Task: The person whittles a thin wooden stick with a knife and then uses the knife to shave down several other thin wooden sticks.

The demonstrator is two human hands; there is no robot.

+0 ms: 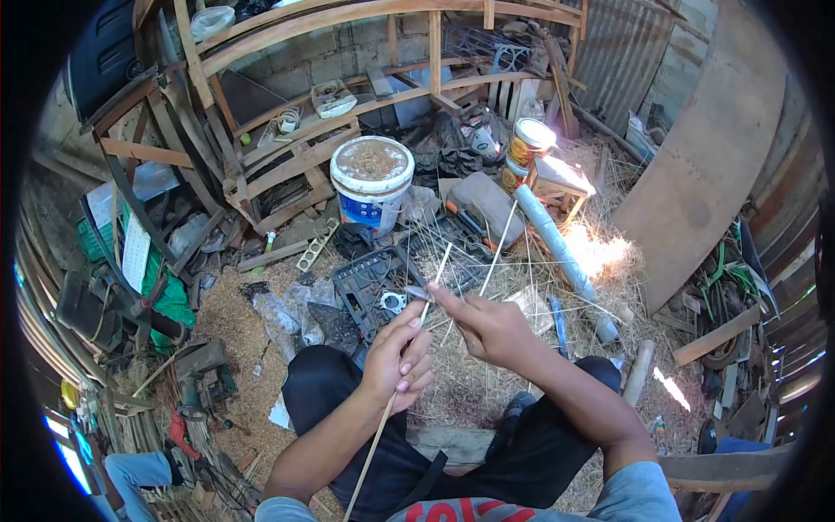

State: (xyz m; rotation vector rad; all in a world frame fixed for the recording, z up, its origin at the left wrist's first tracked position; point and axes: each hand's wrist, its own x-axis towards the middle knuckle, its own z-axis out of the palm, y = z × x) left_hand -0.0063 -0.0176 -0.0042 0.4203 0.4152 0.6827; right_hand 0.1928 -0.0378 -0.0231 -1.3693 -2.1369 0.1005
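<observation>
Wrapped round a long thin pale stick (372, 452), my left hand (398, 361) holds it in front of my lap. The stick slants from the bottom of the view up past both hands. My right hand (487, 326) is closed just right of the stick's upper part, touching a small blade-like metal piece (417, 293) that lies against the stick. Its handle is hidden in the fingers. More thin sticks (498, 248) lean and lie beyond my hands, near an open black tool case (357, 291).
A white bucket (372, 187) stands ahead, with a grey pipe (557, 248) leaning to its right. A wooden rack (287, 139) lines the back. A green power tool (204, 383) sits at left. Part of another person's leg (135, 474) shows at lower left.
</observation>
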